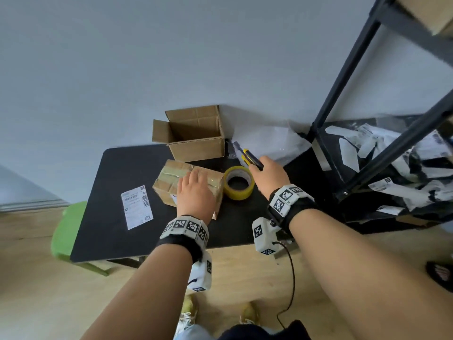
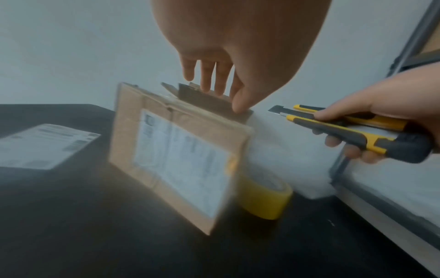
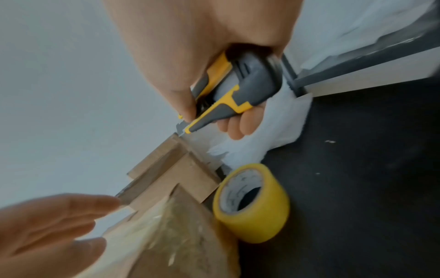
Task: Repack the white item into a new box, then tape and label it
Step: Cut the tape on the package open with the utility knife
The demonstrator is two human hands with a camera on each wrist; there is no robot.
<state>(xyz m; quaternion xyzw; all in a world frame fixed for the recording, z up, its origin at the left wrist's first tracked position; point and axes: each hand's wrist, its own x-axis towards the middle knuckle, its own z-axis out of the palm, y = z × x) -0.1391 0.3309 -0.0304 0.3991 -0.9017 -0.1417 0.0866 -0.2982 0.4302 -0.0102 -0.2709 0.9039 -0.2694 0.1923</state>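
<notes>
A: Looking at progress — early, I'd say. Old box (image 1: 188,185) is on the counter (image 1: 117,165), taped over w/ clear tape, old label on its near side. Not yet cut open as far as I can tell.

B: Hands?

A: Left hand (image 1: 195,192) lies flat on top of the old box, fingers (image 2: 207,75) straight, steadying it, not curled round anything. Right hand (image 1: 269,174) is wrapped round a knife (image 1: 250,158), yellow/grey, blade tip out, held just right of the box, above the tape roll (image 1: 239,182).

B: White item?

A: Can't see it. Presumably inside the old box; that's a guess, nothing shows it.

B: New box?

A: Behind the old one, by the wall (image 1: 193,133), flaps up, open. What shows of the inside looks bare, but the bottom's partly hidden.

B: Other stuff?

A: New label (image 1: 136,207) lies flat on the counter, left of the old box, apart from it. Tape roll just beside the old box's right side. White wrap (image 1: 269,141) heaped at the back right.

B: So what's left?

A: Nearly all, imo: slit the tape, take the item out, move it to the new box, close, tape, stick the label.
</notes>
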